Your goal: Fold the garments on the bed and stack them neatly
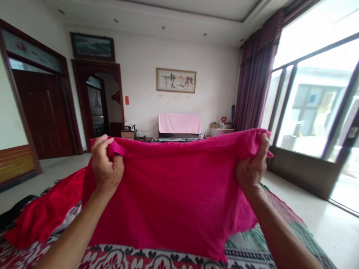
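I hold up a bright pink garment [174,186] by its top edge, stretched wide in front of me. My left hand [106,164] is closed in a fist on the upper left corner. My right hand [252,168] grips the upper right corner, thumb over the cloth. The garment hangs down onto a patterned red, white and green bedcover [252,250]. A red cloth [45,216] lies on the cover at the left, partly under the pink one.
A pale tiled floor surrounds the bed. Dark wooden doors [45,112] stand at the left. A low cabinet with a pink cover [179,125] is against the far wall. Large windows [316,108] and purple curtains [255,82] fill the right side.
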A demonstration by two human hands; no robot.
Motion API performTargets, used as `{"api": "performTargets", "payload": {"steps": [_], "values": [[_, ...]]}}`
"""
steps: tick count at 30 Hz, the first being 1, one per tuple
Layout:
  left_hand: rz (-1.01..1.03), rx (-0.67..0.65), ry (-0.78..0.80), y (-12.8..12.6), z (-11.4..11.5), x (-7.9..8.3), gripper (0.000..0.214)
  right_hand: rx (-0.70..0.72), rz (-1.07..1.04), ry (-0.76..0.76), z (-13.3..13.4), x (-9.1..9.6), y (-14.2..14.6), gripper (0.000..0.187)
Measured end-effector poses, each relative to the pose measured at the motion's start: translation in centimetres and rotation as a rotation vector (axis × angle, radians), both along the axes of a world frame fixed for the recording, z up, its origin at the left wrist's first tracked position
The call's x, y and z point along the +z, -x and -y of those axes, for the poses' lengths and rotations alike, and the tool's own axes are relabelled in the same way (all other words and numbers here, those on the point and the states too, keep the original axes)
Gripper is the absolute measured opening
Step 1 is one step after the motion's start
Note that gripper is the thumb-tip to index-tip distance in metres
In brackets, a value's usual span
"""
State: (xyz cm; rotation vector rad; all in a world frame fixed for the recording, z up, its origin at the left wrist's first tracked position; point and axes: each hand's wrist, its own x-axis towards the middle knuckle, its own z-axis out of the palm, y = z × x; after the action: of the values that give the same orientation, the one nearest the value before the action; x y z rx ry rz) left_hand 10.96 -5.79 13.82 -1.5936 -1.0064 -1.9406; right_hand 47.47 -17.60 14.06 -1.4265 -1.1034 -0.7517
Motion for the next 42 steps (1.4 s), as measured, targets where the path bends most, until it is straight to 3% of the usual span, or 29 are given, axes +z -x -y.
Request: {"api": "performTargets", "payload": {"steps": [4,8,11,15,18,20,23,28,30,35,38,42], "values": [[-0.157,0.015,0.253,-1.8,-6.0,-1.7,0.048,-0.141,0.183,0.111,-6.1,0.3,-2.3,0.071],[-0.370,-0.008,0.638,-3.7,-12.0,-1.6,0.072,-0.140,0.200,0.550,-12.8,1.4,-5.1,0.081],[-0.427,0.068,0.860,-4.4,-13.7,-2.7,0.070,-0.194,-0.006,0.872,-14.9,-0.7,-6.3,0.087],[-0.599,0.026,0.958,-4.3,-12.1,-7.1,0.044,-0.110,-0.070,0.948,-13.4,-7.8,-6.1,0.064],[-0.763,-0.170,1.151,-3.3,-9.9,-10.6,0.031,0.063,-0.048,0.985,-10.9,-12.6,-5.5,0.035],[-0.851,-0.310,1.229,-2.2,-8.9,-12.4,0.035,0.092,-0.054,0.974,-9.3,-14.4,-5.1,0.033],[-0.890,-0.338,1.228,-0.5,-8.1,-14.3,0.044,0.158,-0.048,1.036,-7.5,-15.1,-4.5,0.044],[-0.881,-0.302,1.055,1.0,-8.3,-16.8,0.027,0.179,0.020,1.205,-6.3,-15.7,-3.5,0.072],[-0.878,-0.282,0.999,1.0,-8.4,-17.5,0.027,0.173,0.055,1.229,-6.2,-16.1,-3.2,0.067],[-0.763,-0.190,0.932,0.6,-8.7,-18.5,0.028,0.097,0.100,1.176,-6.2,-16.5,-2.4,0.031],[-0.622,-0.161,0.920,0.5,-8.8,-18.2,0.029,0.048,0.097,1.111,-6.4,-16.8,-2.6,0.032],[-0.370,-0.122,1.016,0.7,-8.5,-17.1,0.032,-0.005,-0.090,0.910,-6.8,-17.2,-4.3,0.039]]}}
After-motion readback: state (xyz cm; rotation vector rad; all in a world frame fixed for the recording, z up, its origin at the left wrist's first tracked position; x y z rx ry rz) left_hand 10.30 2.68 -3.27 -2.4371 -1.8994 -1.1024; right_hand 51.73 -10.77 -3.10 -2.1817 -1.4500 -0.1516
